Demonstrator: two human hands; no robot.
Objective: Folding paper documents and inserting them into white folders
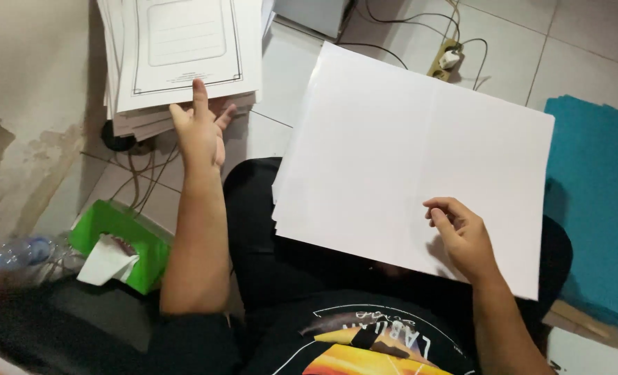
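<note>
My left hand [199, 132] reaches forward to a stack of printed white sheets [184, 48] with a framed border, its index finger touching the top sheet's near edge and the other fingers under the stack's edge. My right hand [461, 236] rests on a pile of large blank white sheets [406, 146] lying across my lap, fingers curled at the top sheet near its lower right part. The sheet shows a faint fold down its middle.
A green tissue box [118, 243] sits at the lower left beside a plastic bottle [14, 253]. Cables [139, 173] run under the printed stack. A power strip [446, 59] lies on the tiled floor at the top. Teal sheets [597, 201] lie to the right.
</note>
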